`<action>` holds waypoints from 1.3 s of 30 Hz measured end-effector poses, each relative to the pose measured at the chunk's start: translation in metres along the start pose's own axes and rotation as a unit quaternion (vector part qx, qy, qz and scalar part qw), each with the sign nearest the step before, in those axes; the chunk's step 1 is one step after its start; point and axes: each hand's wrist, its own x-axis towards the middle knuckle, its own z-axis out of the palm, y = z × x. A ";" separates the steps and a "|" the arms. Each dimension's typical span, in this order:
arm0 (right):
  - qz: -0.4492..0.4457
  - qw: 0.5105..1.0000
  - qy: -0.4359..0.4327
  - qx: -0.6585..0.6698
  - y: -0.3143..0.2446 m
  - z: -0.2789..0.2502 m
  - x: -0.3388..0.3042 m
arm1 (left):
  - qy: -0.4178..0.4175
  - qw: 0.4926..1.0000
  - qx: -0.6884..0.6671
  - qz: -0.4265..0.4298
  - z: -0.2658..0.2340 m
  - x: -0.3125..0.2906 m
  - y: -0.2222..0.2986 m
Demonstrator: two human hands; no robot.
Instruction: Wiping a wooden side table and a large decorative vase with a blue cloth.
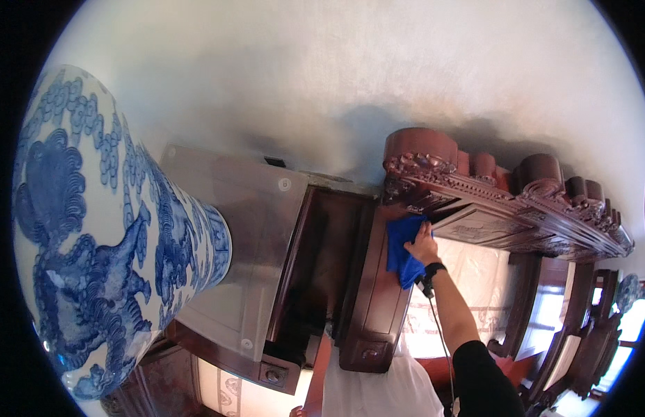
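My right hand (423,248) presses a blue cloth (404,251) against the upper end of a dark red-brown wooden panel (369,306). The cloth lies bunched under my fingers, and part of it hangs below the palm. Just above the hand is a carved wooden crest (503,194) with scrolled ends. A black band with a small dark device and a thin cable is on my right wrist. My left hand is not plainly visible; a small reddish patch at the lower edge is too cut off to make out.
A large blue-and-white porcelain vase (93,243) stands at the left on a cabinet top with a clear cover (246,208). Between cabinet and panel is a dark recess (329,257). White fabric (378,393) hangs below the panel. More carved furniture and bright windows are at the right.
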 end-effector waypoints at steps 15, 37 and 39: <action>-0.079 0.993 0.032 0.086 0.002 -0.001 -0.036 | -0.001 0.981 0.192 -0.005 -0.007 0.021 0.111; -0.116 0.981 0.055 0.145 0.018 0.037 -0.103 | -0.024 0.986 0.144 0.081 -0.010 0.024 0.036; -0.155 0.984 0.023 0.086 0.004 0.026 -0.115 | -0.025 0.992 0.124 0.029 -0.004 0.016 0.070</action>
